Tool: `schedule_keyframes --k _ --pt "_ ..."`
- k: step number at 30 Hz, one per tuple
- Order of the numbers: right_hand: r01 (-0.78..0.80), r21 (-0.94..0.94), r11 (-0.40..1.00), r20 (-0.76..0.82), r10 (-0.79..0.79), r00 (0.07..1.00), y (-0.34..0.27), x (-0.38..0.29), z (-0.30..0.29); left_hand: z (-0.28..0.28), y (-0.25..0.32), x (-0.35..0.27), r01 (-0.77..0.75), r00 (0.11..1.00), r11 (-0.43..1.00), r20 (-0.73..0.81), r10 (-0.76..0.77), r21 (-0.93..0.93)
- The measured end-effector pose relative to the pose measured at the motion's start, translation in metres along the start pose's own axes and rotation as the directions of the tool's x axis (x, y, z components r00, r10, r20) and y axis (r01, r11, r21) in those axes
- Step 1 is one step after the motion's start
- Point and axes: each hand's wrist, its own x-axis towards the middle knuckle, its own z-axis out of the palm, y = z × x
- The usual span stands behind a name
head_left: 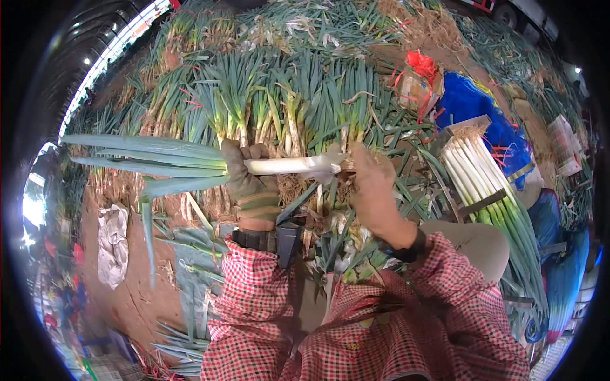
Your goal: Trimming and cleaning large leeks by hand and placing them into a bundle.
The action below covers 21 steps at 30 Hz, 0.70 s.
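Observation:
My left hand [250, 178], in a soiled glove, is closed around a large green onion [281, 165] that lies sideways, its green leaves spreading left and its white stem pointing right. My right hand [376, 190] is blurred at the root end of that stem; whether its fingers grip the roots or a peeled layer cannot be told. Trimmed green onions [481, 176] with white stems lie in a metal rack at my right, their leaves hanging downward. Just beyond my hands stands a row of untrimmed green onions [295, 105] with brown roots and outer skins.
Loose leaves and peelings [343, 243] lie beneath my hands. A crumpled pale sack [113, 245] rests on the brown ground at left. At the upper right are a carton with red ties [417, 88] and a blue sheet [469, 105]. More onions cover the ground beyond.

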Motion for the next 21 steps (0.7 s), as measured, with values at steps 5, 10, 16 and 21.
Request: schedule_keyframes --k 5,10,16,21 --pt "0.103 0.054 0.993 -0.043 -0.100 0.994 -0.024 0.018 0.023 0.019 -0.001 -0.015 0.023 0.997 0.997 -0.071 -0.018 0.072" --pt "0.204 0.084 0.975 -0.131 -0.192 0.973 -0.020 0.023 0.042 0.020 0.001 -0.012 0.030 0.992 0.986 -0.126 -0.010 0.162" --pt "-0.217 0.362 0.906 -0.170 0.293 0.941 -0.005 0.015 0.056 0.011 0.008 -0.009 0.036 0.975 0.999 0.219 -0.031 -0.019" --pt "-0.163 0.802 0.575 0.051 0.206 0.977 -0.027 0.019 0.037 0.010 0.016 -0.008 0.061 0.998 0.998 -0.009 -0.061 0.006"
